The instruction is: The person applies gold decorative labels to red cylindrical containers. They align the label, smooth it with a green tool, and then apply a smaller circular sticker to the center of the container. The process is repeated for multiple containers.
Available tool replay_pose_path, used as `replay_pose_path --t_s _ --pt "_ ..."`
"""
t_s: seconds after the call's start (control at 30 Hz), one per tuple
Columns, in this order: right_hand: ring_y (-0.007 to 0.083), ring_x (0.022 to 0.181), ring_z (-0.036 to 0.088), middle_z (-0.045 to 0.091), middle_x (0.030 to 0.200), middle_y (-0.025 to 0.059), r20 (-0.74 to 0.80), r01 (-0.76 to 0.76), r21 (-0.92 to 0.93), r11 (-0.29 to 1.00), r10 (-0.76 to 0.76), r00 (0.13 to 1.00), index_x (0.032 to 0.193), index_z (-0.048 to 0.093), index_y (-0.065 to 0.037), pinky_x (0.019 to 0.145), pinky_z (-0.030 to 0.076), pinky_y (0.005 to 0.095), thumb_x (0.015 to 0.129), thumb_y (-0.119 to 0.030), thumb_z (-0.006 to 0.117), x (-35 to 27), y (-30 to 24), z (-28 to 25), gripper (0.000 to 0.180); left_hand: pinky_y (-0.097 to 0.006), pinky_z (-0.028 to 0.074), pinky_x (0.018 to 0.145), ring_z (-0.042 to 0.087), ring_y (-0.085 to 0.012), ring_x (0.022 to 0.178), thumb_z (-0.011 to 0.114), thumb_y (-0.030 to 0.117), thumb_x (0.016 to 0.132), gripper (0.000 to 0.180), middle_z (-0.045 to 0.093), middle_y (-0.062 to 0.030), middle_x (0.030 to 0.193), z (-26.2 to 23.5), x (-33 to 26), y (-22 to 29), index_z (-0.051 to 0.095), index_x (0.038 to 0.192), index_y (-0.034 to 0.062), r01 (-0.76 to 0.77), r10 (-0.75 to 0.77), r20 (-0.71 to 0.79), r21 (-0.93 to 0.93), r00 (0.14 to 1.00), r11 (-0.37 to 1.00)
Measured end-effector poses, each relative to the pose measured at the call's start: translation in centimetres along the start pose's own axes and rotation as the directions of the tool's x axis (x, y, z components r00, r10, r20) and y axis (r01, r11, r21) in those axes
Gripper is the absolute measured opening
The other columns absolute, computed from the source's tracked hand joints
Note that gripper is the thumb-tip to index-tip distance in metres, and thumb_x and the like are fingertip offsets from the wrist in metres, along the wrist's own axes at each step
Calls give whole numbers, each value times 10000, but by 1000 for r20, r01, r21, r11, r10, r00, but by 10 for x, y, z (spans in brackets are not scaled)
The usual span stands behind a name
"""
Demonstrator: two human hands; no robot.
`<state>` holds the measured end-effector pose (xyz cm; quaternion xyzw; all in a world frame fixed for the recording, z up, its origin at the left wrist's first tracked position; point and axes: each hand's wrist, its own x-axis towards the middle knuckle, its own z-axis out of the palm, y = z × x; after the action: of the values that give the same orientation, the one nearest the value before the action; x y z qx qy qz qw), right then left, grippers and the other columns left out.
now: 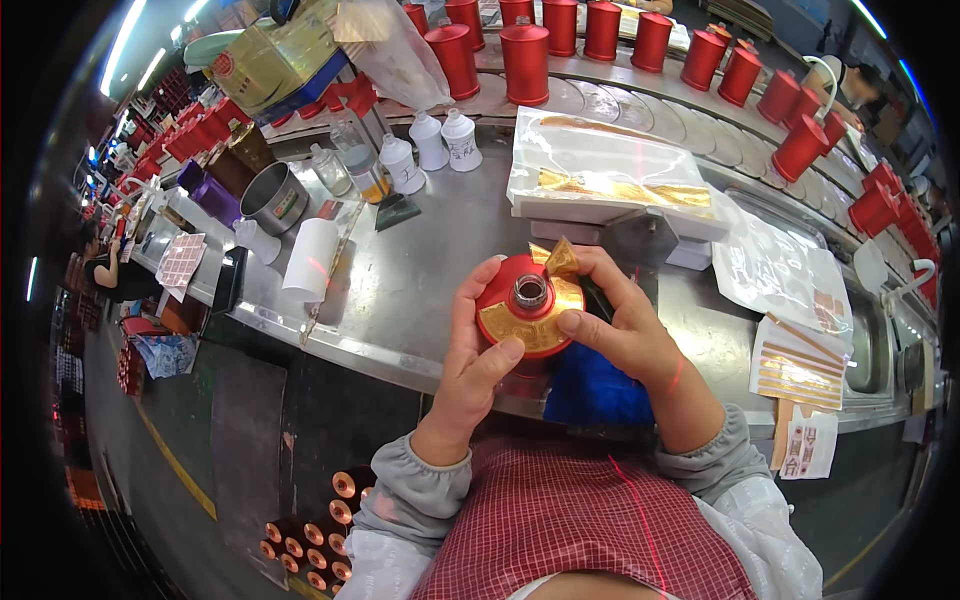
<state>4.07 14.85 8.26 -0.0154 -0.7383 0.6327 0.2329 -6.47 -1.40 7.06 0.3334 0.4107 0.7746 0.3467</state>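
Between my hands is a red bottle [510,272], its clear glass neck open and facing up at me. A shiny gold label [515,332] curves round the bottle's shoulder, and its far right end stands up loose. My left hand [472,355] wraps the bottle's left side, the thumb lying on the label's front edge. On the right side, my right hand [630,325] presses the label with its thumb, while its fingers are by the loose gold end. The bottle's lower body is mostly hidden beneath its shoulder.
Gold label sheets [620,185] lie on a box beyond the bottle. Clear film [775,260] and striped gold strips [800,360] lie right, beside a sink [872,345]. Left are a white roll [311,258], a metal pot [275,198] and white bottles [402,165]. Red bottles [525,65] line the conveyor behind.
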Motion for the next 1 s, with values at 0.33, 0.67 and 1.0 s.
replay_pose_path --t_s 0.33,0.67,1.0 --pt "214 1216 472 500 1262 104 -2 -4 -2 1000 4 1000 1270 508 -1 1049 343 327 868 -297 711 0 -1 0 539 -363 298 1128 363 -219 1351 605 175 913 721 325 -119 1441 0 1 -2 183 1483 45 -18 18 -10 10 1000 1000" --pt "222 1211 476 501 1263 121 17 29 1 1000 -29 999 1273 505 9 1040 350 323 867 -304 714 -1 2 -2 554 -362 299 1127 366 -218 1348 589 176 916 713 331 -123 1444 0 0 -1 182 1486 43 -18 18 7 -3 1000 1000" --pt "178 1225 450 480 1269 76 7 -74 35 997 73 997 1312 470 -13 1056 336 311 882 -281 701 -1 -4 2 557 -357 361 1094 411 -218 1311 671 228 898 772 363 -129 1417 5 1 -2 194 1478 48 -47 49 -16 78 999 996"
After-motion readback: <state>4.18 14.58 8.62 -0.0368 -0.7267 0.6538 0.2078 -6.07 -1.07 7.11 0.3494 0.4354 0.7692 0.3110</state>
